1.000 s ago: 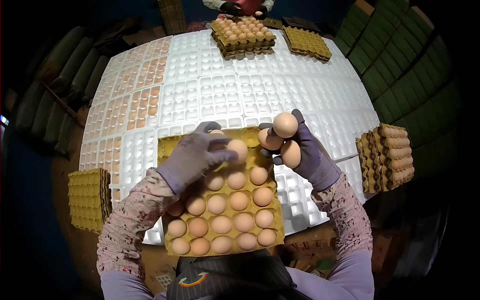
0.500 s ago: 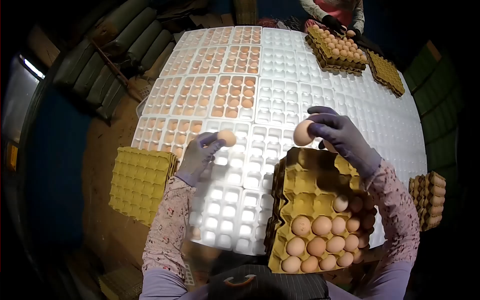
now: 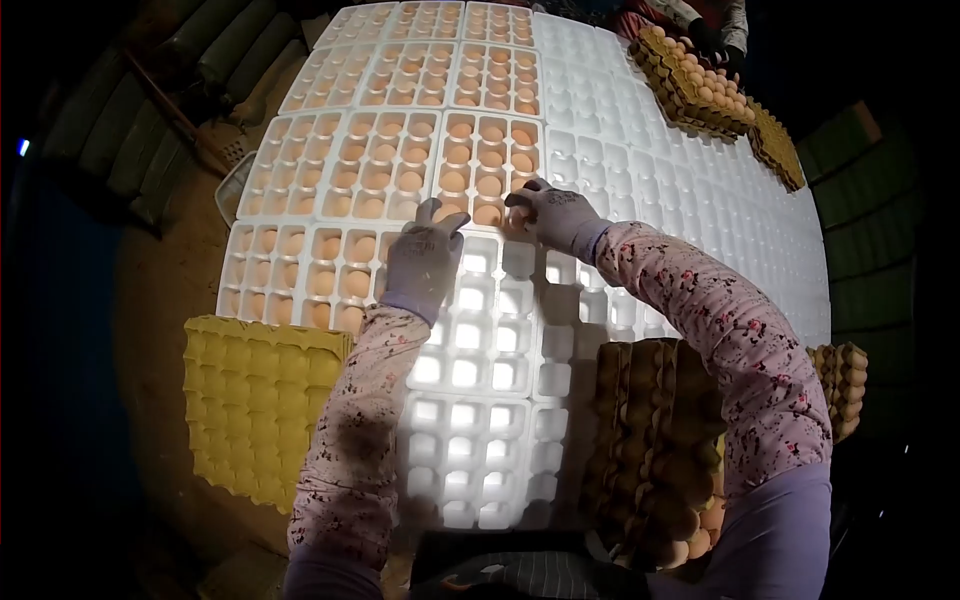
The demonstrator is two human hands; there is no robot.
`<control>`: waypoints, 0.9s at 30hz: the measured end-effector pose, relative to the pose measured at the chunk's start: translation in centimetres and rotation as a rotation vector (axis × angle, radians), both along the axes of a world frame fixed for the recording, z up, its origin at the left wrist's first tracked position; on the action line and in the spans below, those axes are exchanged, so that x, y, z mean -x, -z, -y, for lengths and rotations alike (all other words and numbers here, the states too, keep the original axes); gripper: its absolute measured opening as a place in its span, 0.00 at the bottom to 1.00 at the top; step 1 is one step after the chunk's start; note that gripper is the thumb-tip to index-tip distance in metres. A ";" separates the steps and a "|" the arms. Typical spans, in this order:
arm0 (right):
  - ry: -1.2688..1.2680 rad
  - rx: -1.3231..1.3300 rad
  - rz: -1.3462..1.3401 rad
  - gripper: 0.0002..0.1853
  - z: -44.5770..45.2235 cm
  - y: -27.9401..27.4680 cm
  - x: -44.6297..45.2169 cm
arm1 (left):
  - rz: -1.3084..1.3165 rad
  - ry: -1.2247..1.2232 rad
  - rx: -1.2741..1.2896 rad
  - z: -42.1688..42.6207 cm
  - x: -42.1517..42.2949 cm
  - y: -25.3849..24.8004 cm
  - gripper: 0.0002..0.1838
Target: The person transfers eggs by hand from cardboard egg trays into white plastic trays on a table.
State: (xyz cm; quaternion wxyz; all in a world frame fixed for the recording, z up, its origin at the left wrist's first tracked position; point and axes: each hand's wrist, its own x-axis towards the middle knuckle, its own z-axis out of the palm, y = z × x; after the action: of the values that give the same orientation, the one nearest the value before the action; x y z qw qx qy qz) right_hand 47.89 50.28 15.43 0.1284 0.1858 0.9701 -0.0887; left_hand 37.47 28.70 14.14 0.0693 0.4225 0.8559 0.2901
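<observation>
- Head view: the gloved left hand (image 3: 425, 260) is being held at the near left corner of a filled white egg tray (image 3: 474, 151), and the gloved right hand (image 3: 563, 222) is being held at its near right corner.
- The left fingers (image 3: 431, 208) are being spread about the left egg (image 3: 450, 212) of the nearest row; whether it is being gripped or only touched cannot be told.
- The right fingers (image 3: 540, 187) are being curled about the right egg (image 3: 519, 213) of that same row; with the spot being shaded and partly covered, a firm hold or a loosened one cannot be told.
- Between them, the middle egg (image 3: 488, 215) is being cradled in its own pocket, so a straight, narrow approach from above is probably being called for, lest shells be knocked together.
- Light, even pressure is likely being demanded by such brittle shells; each egg is best being supported until its weight is being carried by the pocket floor.
- Both hands are being worked close together, so crossed knuckles are best being avoided.
- The right sleeve (image 3: 710, 320) is being stretched across the view of a loaded pulp tray stack (image 3: 650, 430); contact cannot be ruled out, so a raised elbow is seemingly being called for.
- Nearer the body, an empty white tray (image 3: 491, 335) is being lit brightly.
</observation>
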 end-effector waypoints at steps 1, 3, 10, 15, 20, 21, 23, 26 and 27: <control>-0.031 0.122 -0.006 0.18 0.6 0.2 -0.2 | 0.107 0.018 -0.011 -0.6 -0.6 0.0 0.19; -0.100 0.278 0.062 0.21 2.0 0.1 -0.6 | 0.046 0.129 0.088 -1.1 -0.8 2.6 0.23; -0.109 0.420 -0.047 0.25 5.3 3.5 -2.6 | 0.388 -0.291 -0.401 2.2 -3.2 3.0 0.25; -0.151 0.380 0.119 0.24 6.6 0.4 -3.2 | -0.398 -0.167 0.026 1.5 -4.4 8.8 0.25; 0.178 0.793 -0.018 0.16 6.3 -16.1 -7.7 | -0.376 -0.134 -0.034 1.4 -3.8 10.2 0.23; 0.205 0.862 -0.122 0.14 6.1 -18.1 -10.6 | -0.400 -0.119 -0.015 1.4 -3.6 10.2 0.24; 0.212 0.786 -0.317 0.15 6.2 -22.7 -17.6 | -0.164 -0.129 -0.189 1.7 -3.6 9.3 0.24; 0.234 0.490 -0.311 0.15 4.6 -25.7 -28.6 | 0.403 -0.167 -0.413 2.5 -6.5 2.3 0.21; 0.225 0.401 -0.250 0.16 4.1 -25.1 -31.8 | 0.400 -0.067 -0.496 3.1 -8.4 0.1 0.20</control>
State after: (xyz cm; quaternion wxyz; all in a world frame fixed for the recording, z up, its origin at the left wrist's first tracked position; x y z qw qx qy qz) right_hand 79.67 46.14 40.54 0.0309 0.2507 0.9147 -0.3155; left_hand 45.87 25.59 14.04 0.1214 0.3327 0.7418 0.5694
